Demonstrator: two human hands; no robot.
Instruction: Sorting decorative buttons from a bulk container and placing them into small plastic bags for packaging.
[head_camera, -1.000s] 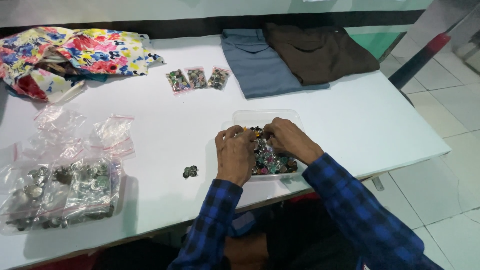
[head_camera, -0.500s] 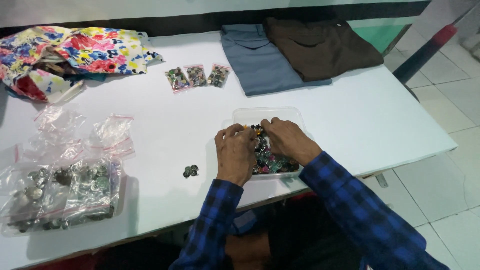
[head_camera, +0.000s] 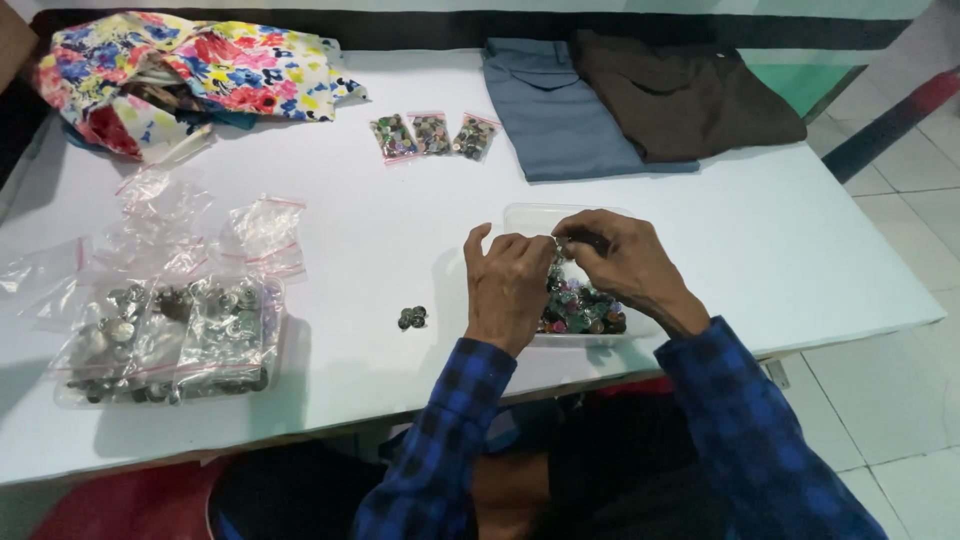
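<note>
Here, both hands are held over a clear plastic tray (head_camera: 520, 218) of small dark buttons (head_camera: 580, 305) near the table's (head_camera: 800, 250) near edge. The left hand (head_camera: 508, 285) and right hand (head_camera: 620, 258) meet fingertip to fingertip, pinching something too small to be made out. A few loose buttons (head_camera: 412, 318) lie just left of the tray. Three small filled bags (head_camera: 433, 135) are laid farther back, and folded trousers (head_camera: 560, 110) at the far right.

White table (head_camera: 800, 260) against wall with black band (head_camera: 420, 28) and green panel (head_camera: 810, 85); pale tiled floor (head_camera: 900, 400) at right
</note>
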